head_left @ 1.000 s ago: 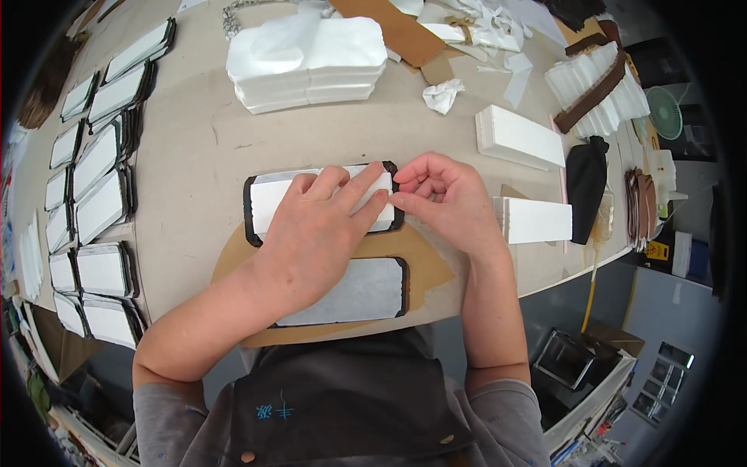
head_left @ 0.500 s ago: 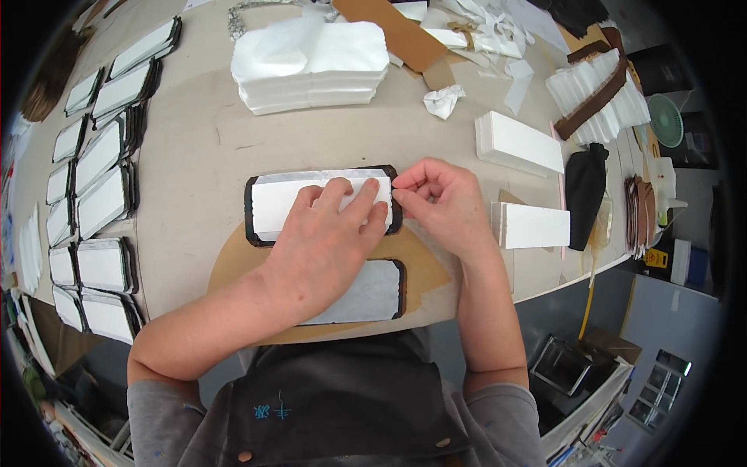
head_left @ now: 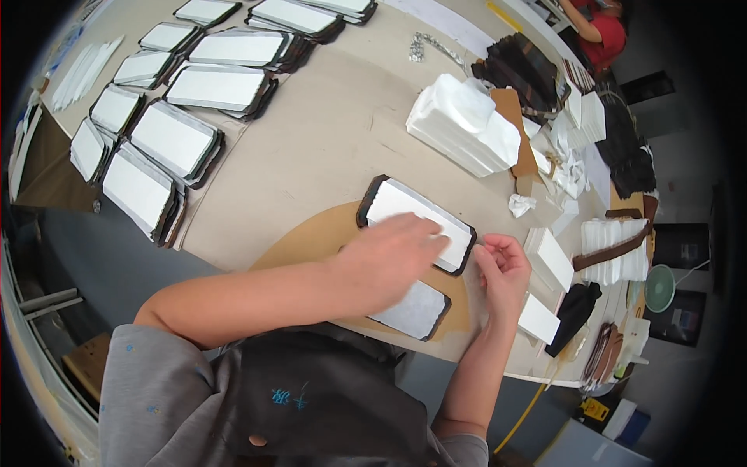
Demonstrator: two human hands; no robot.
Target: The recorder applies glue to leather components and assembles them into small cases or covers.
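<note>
- Grip: the person's L hand (head_left: 389,261), motion-blurred, reaches over the white dark-rimmed panel (head_left: 406,202) nr ctr of frame, fingers overlapping it in view; can't tell if they press or pinch.
- R hand (head_left: 504,272), just R of ctr, is at the panel's R end, fingers curled, thumb close to index; can't tell if anything's pinched.
- Table (head_left: 311,156): beige, spans most of the upper & mid frame.
- Rows of dark-edged white stacks (head_left: 175,140), upper L of frame, some overlapping.
- Tan board (head_left: 299,233), mid-frame, curved edge to L, partly under the L arm & hand.
- White stack (head_left: 467,132), upper R of ctr, w/ rounded corners.
- Dark-rimmed panel lies tilted in frame, its L end higher than its R.
- Grey panel (head_left: 420,311), just below ctr, dark-edged too, partly behind L hand, on the board.
- White block (head_left: 549,259), R of frame, nr R hand.
- Black cloth (head_left: 574,315), lower R.
- Crumpled white scrap (head_left: 521,205), R of ctr, below white stack.
</note>
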